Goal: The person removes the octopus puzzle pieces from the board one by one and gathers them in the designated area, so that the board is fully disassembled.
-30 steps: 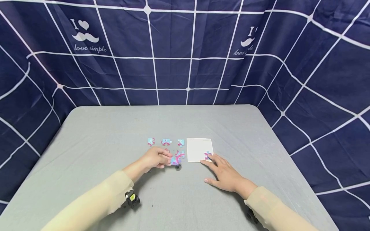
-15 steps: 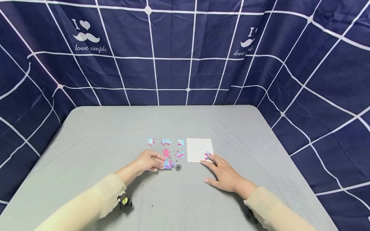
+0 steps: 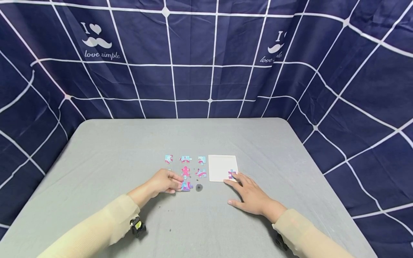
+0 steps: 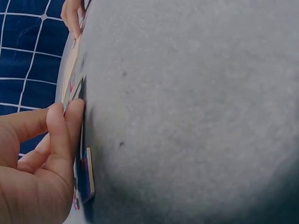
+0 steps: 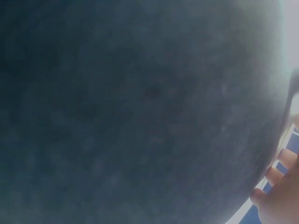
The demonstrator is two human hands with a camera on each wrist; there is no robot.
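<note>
My left hand [image 3: 164,181] pinches a blue, pink and purple jigsaw piece [image 3: 186,186] between thumb and fingers, low over the grey table. In the left wrist view the held piece [image 4: 77,88] appears tilted, with one edge toward the table. Another jigsaw piece [image 4: 88,175] lies under that hand, mostly hidden by it in the head view. My right hand [image 3: 251,195] rests with its fingers extended at the lower right corner of a white square tray [image 3: 221,166]. Its fingertips touch or nearly touch the purple and pink piece [image 3: 231,174] inside that corner.
Loose jigsaw pieces lie left of the tray, including a pink one [image 3: 185,171], one at its right [image 3: 201,173], and a back row with a light blue piece [image 3: 185,158]. A dark round spot [image 3: 199,187] marks the tablecloth. Navy gridded curtains [image 3: 190,82] surround the table [image 3: 193,225].
My left hand has moved left and toward me with the jigsaw piece, lowering it below the pink piece, which has come into sight. The right hand has stayed on the tray corner.
</note>
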